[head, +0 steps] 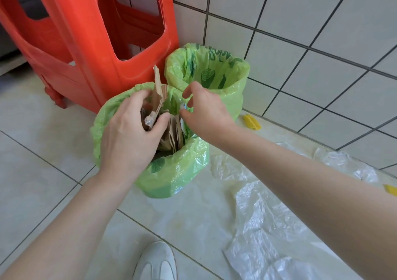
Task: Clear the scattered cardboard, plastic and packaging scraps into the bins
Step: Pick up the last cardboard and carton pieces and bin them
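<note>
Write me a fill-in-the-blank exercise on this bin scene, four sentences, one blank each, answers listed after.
1. The left hand grips torn pieces of ____ over the near bin.
2. Both bins are lined with bags coloured ____.
3. The far bin stands beside a plastic stool coloured ____.
4. Clear plastic sheeting lies on the tiled ____.

Answers: cardboard; green; red; floor
</note>
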The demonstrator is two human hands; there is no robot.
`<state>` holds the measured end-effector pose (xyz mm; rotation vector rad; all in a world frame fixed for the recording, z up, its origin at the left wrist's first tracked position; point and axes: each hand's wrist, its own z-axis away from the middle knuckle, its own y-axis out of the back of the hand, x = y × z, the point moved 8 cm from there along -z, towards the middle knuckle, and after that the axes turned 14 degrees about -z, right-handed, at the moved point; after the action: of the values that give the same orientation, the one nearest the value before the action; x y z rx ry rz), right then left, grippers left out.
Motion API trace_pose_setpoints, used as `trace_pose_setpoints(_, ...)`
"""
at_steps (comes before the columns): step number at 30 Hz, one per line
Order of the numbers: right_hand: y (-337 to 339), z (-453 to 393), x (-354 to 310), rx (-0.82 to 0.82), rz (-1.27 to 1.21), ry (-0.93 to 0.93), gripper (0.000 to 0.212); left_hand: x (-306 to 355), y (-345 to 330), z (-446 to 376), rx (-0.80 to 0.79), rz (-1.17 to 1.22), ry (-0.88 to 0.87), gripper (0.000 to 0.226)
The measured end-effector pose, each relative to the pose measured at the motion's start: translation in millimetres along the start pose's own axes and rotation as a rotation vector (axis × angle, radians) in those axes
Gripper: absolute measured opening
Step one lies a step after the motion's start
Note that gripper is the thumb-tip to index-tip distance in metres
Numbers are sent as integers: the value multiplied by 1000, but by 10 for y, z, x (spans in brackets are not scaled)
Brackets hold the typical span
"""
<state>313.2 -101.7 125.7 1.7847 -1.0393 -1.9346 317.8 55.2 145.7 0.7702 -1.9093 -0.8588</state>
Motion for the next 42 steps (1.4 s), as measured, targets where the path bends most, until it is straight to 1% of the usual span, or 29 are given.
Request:
trace_pose_setpoints(2, -24, -10, 11, -25, 15, 19, 25, 36, 22, 12, 19, -21, -39, 59)
trace_pose_setpoints(4, -64, -11, 30, -65, 24, 23, 23, 89, 18, 30, 35, -116, -105, 68)
trace_pose_setpoints(8, -100, 12, 83, -100, 17, 2, 20, 184, -96, 67, 23, -274, -233, 67)
trace_pose_setpoints(12, -72, 43, 136, -95, 0, -23, 21, 233, -353, 78, -104, -362, -304, 67)
trace_pose_setpoints(15, 52, 103, 249, -61, -30, -57, 24, 234, -440, 86, -200, -323, -266, 68)
trace_pose_setpoints(19, 267, 276, 487, -44, -35, -103, 28, 219, -400, 86, -255, -239, -182, 76)
trace_pose_setpoints(20, 303, 318, 544, -44, -25, -113, 28, 230, -357, 87, -246, -238, -171, 76)
trace_pose_setpoints(22, 385, 416, 679, -40, -7, -135, 28, 352, -239, 97, -166, -242, -195, 69)
trace_pose_setpoints(25, 491, 577, 866, -43, -15, -160, 25, 640, -76, 111, -21, -263, -293, 48)
trace_pose_setpoints(27, 556, 685, 975, -57, -16, -168, 24, 832, -85, 128, 22, -281, -356, 36)
trace_pose_setpoints(30, 673, 866, 1131, -92, -14, -179, 23, 1114, -229, 209, 29, -247, -421, 26)
trace_pose_setpoints(33, 821, 1125, 1331, -146, -5, -200, 21, 1364, -525, 378, -43, -153, -471, 21)
trace_pose_setpoints(36, 929, 1499, 1646, -241, 9, -251, 20, 1570, -880, 670, -156, -88, -533, 19)
trace_pose_setpoints(40, 976, 2141, 2111, -353, 34, -335, 19, 1733, -1361, 1237, -387, -47, -602, 17)
trace_pose_setpoints(42, 937, 2502, 2303, -400, 22, -371, 18, 1752, -1577, 1561, -513, -41, -602, 17)
